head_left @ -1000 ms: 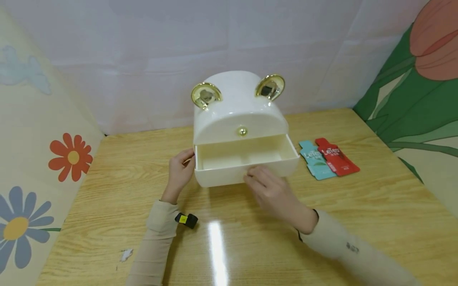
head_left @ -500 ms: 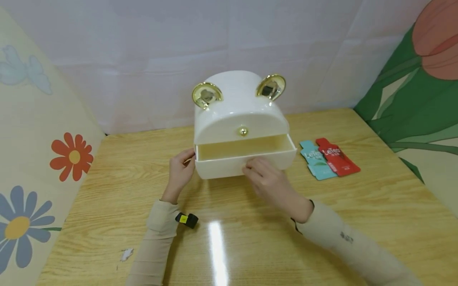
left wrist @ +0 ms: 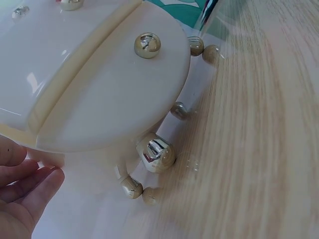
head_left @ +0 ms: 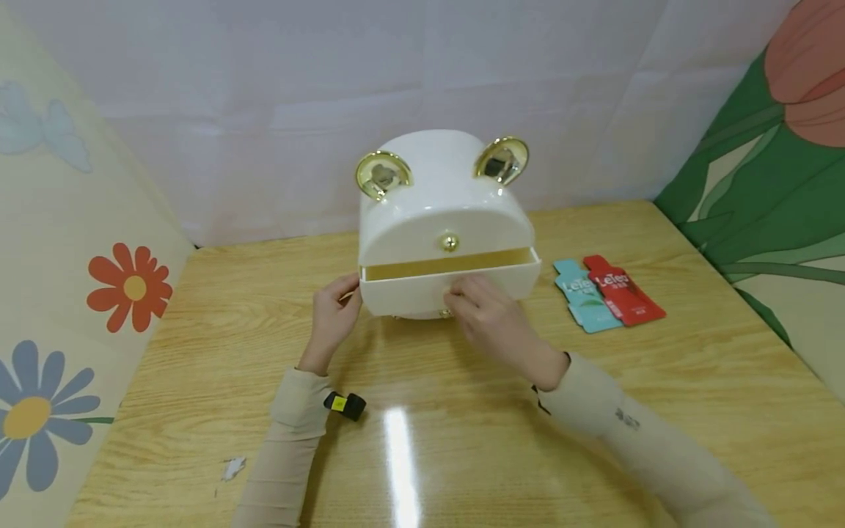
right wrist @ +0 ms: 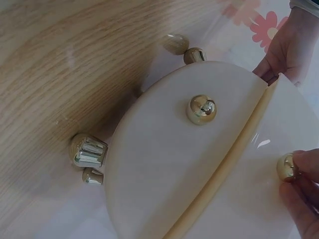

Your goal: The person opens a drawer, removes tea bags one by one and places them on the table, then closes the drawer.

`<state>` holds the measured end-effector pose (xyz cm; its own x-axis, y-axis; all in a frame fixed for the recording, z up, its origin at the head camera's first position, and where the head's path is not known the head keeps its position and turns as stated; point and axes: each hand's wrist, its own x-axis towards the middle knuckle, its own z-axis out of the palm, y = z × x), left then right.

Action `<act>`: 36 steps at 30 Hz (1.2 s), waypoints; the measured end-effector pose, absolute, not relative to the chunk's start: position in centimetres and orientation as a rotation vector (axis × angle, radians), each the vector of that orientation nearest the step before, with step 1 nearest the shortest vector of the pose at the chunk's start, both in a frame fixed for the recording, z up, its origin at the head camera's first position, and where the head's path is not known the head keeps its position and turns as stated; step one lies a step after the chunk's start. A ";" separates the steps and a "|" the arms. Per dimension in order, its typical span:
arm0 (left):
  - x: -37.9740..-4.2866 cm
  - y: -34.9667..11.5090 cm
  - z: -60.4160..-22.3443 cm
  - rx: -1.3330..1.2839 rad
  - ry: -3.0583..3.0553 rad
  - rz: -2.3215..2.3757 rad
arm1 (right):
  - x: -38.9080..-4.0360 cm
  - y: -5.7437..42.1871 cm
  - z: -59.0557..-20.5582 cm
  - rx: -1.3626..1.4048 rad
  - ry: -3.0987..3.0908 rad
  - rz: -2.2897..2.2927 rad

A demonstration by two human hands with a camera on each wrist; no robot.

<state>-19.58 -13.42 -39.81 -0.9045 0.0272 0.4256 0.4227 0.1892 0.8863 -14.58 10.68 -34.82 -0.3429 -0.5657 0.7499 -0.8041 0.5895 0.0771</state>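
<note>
A glossy white storage box [head_left: 436, 172] with gold ears stands on the table, its middle drawer [head_left: 403, 293] pulled out a little. My right hand [head_left: 491, 315] is at the front of that drawer. In the right wrist view its thumb and finger pinch the drawer's gold knob [right wrist: 286, 168]. My left hand [head_left: 335, 308] holds the box's left side, bent fingertips against it near the drawer's edge. The left wrist view shows the left fingers [left wrist: 42, 186] right at the box's side. Under the middle drawer is the lower drawer [right wrist: 154, 139], with its own gold knob [right wrist: 201, 109].
A teal pouch [head_left: 584, 297] and a red pouch [head_left: 627, 297] lie overlapping to the right of the box. A pale scrap [head_left: 233, 468] is on the wooden table [head_left: 198, 352] at front left. A white cloth [head_left: 284, 132] hangs close behind the box.
The middle drawer has slid inward, narrowing its opening to a thin strip; my right hand has moved with it. A gold knob below has come into sight. My left hand has stayed put.
</note>
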 end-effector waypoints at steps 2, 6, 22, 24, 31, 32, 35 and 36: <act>-19.5 -13.4 -39.6 -0.415 -2.170 -1.770 | -14.9 10.7 -34.8 1.085 -2.054 0.392; -18.7 -13.1 -38.2 -0.418 -2.203 -1.732 | -15.3 10.6 -34.7 1.081 -2.072 0.379; -17.7 -12.9 -36.9 -0.494 -2.217 -1.651 | -16.6 10.6 -34.6 1.055 -2.105 0.381; -17.7 -12.9 -36.9 -0.499 -2.216 -1.650 | -16.6 10.6 -34.6 1.057 -2.115 0.380; -17.7 -13.0 -36.9 -0.536 -2.218 -1.669 | -17.2 10.8 -34.8 1.041 -2.116 0.390; -17.7 -13.0 -36.9 -0.542 -2.220 -1.671 | -17.2 10.8 -34.8 1.038 -2.109 0.393; -17.6 -12.9 -37.0 -0.549 -2.219 -1.678 | -17.3 10.9 -34.9 1.045 -2.093 0.398; -17.6 -12.9 -37.0 -0.548 -2.219 -1.679 | -17.3 10.9 -34.9 1.048 -2.089 0.397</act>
